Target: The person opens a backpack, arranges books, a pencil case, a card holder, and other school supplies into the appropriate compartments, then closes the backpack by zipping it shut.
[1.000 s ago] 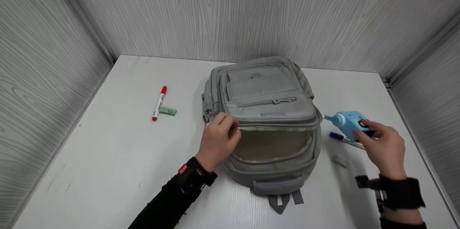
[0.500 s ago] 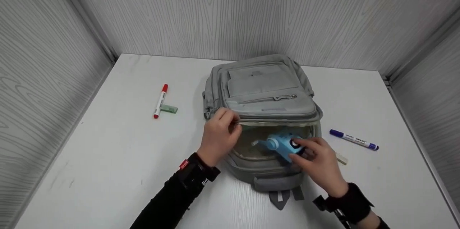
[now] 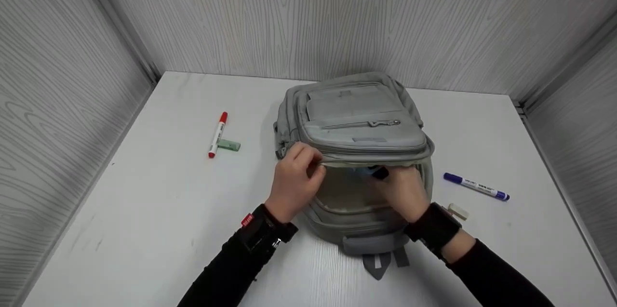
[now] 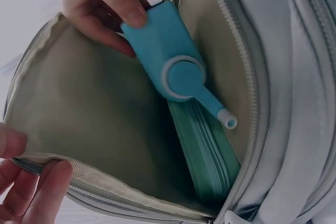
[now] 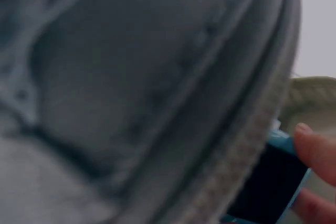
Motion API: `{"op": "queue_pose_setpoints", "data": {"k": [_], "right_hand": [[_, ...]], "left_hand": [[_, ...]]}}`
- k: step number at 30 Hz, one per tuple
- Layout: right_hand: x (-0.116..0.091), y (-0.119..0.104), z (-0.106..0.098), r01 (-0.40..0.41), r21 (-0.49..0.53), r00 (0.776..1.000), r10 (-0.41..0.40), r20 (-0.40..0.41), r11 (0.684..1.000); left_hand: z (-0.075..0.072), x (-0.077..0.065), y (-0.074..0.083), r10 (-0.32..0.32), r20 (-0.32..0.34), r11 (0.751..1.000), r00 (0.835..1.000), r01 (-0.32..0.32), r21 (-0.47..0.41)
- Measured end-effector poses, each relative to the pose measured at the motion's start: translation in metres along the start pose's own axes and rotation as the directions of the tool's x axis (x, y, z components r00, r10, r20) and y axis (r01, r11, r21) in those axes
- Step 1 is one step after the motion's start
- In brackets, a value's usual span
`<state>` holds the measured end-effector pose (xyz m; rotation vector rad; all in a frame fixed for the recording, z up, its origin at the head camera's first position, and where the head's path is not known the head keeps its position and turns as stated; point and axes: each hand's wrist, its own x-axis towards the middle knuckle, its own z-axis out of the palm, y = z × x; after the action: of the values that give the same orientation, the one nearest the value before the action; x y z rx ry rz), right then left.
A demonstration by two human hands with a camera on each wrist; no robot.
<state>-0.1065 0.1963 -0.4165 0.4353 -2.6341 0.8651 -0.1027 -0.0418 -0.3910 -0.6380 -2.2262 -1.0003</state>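
Observation:
A grey backpack (image 3: 359, 104) lies on the white table with its main compartment unzipped. At the left of the opening, my left hand (image 3: 296, 179) pinches the zippered edge and holds it up. My right hand (image 3: 407, 193) reaches inside, gripping a light-blue bottle (image 4: 157, 35) with a round cap and a short straw spout. In the left wrist view, the bottle is tilted above a green zippered pouch (image 4: 194, 150) lying in the compartment. The flap mostly hides the bottle in the head view. The right wrist view shows the bottle's dark base (image 5: 270, 182) beside the fingers.
A red-capped marker (image 3: 218, 134) lies against a green eraser (image 3: 229, 145) left of the backpack. To the right are a blue marker (image 3: 476, 186) and a whitish eraser (image 3: 458, 211), the latter close to the right wrist. Panels wall the table at back and sides.
My right hand has carried the bottle leftward from above the blue marker into the backpack's opening. My left hand keeps its hold on the edge, raised slightly.

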Motion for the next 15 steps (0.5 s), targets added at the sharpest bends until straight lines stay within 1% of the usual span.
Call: {"op": "queue_pose_setpoints", "data": {"k": [2, 4, 6, 8, 11, 13, 15], "right_hand": [[-0.001, 0.001, 0.002, 0.006, -0.039, 1.0, -0.006, -0.001, 0.999], [-0.003, 0.002, 0.003, 0.042, -0.117, 0.999, -0.043, -0.007, 0.992], [-0.007, 0.002, 0.003, 0.081, -0.2, 0.996, -0.085, -0.011, 0.976], [-0.01, 0.001, 0.001, 0.115, -0.253, 0.993, -0.118, 0.004, 0.961], [-0.016, 0.001, -0.003, 0.155, -0.285, 0.987, -0.14, 0.073, 0.946], [-0.022, 0.001, -0.007, 0.161, -0.275, 0.982, -0.127, 0.138, 0.948], [-0.028, 0.001, -0.013, 0.147, -0.257, 0.976, -0.097, 0.197, 0.955]], "left_hand": [[0.0, -0.001, 0.0, 0.001, -0.001, 1.0, 1.0, -0.001, -0.003], [0.001, -0.002, 0.0, 0.003, -0.004, 1.0, 1.0, -0.003, -0.001], [0.001, -0.005, -0.001, 0.008, -0.001, 1.0, 1.0, -0.008, 0.001], [0.001, -0.009, -0.003, 0.019, 0.012, 1.0, 1.0, -0.019, 0.003], [0.002, -0.017, -0.007, 0.043, 0.048, 0.999, 0.998, -0.044, 0.011], [0.004, -0.024, -0.01, 0.067, 0.083, 0.997, 0.994, -0.069, 0.024], [0.006, -0.031, -0.013, 0.087, 0.122, 0.995, 0.989, -0.093, 0.039]]}}
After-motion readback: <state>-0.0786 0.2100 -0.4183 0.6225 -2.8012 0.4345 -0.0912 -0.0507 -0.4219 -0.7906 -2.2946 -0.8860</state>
